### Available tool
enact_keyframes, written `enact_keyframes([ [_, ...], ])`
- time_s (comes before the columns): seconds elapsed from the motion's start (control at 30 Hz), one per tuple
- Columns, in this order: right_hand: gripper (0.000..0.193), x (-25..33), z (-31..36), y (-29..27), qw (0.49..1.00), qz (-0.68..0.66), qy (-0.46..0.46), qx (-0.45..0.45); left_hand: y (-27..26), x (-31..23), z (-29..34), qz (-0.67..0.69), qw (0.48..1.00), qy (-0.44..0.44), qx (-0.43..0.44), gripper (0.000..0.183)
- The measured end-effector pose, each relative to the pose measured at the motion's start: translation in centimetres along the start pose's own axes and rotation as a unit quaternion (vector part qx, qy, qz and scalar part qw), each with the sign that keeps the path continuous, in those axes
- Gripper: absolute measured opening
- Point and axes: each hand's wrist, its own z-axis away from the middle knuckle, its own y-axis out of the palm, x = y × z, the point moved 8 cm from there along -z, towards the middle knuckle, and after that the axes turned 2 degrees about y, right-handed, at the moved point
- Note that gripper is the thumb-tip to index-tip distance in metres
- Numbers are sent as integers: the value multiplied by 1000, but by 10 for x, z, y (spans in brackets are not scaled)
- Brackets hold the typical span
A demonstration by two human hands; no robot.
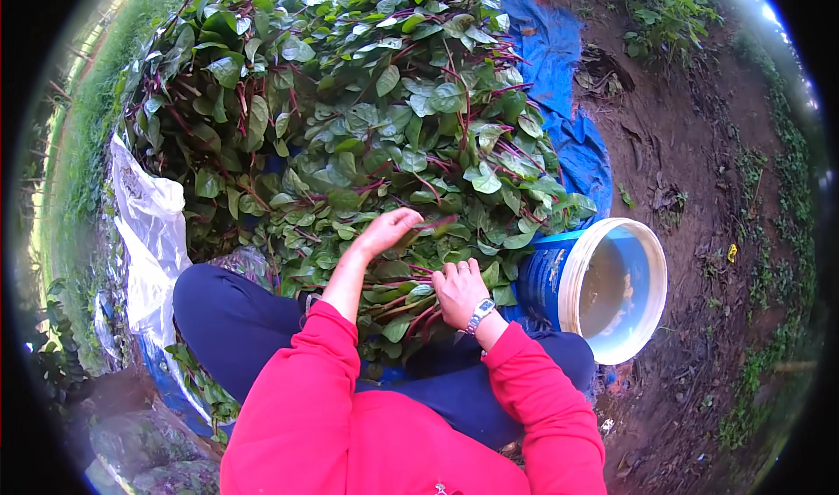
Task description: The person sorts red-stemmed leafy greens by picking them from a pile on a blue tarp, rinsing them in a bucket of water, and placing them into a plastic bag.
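Observation:
A large heap of leafy greens with purple-red stems (pixel 350 110), which look like Malabar spinach, spreads in front of me. My left hand (pixel 391 231) is raised over its near side, fingers pinched together. A blurred reddish leafy stem (pixel 441 224) reaches out from its fingertips. Lower and to the right, my right hand (pixel 461 294) closes over a bunch of red-stemmed greens (pixel 406 301) in front of my lap. The cut ends of that bunch point toward me. Part of my right hand's grip is hidden beneath its palm.
A blue and white bucket (pixel 546 276) lies tipped beside my right knee, its mouth facing right. Blue tarp (pixel 559 84) shows under the heap. Translucent plastic sheeting (pixel 149 233) lies at left. Bare brown soil (pixel 673 189) and weeds stretch along the right.

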Motion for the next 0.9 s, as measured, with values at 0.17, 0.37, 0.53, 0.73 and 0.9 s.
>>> enact_keyframes([
  [0.17,26,-2,1,-3,1000,12,-4,-18,-21,-11,2,-107,989,-85,61,38],
  [0.37,26,4,-1,-3,1000,0,-9,-16,-13,-12,-6,-398,911,75,-70,22],
  [0.53,26,-1,1,4,1000,-11,6,2,49,1,-28,-496,868,4,-7,25],
  [0.73,26,0,-2,9,999,-24,10,28,53,30,-30,-575,817,-33,13,32],
  [0.9,22,1,-3,-7,999,11,7,-33,30,-31,-13,-292,953,81,0,28],
])
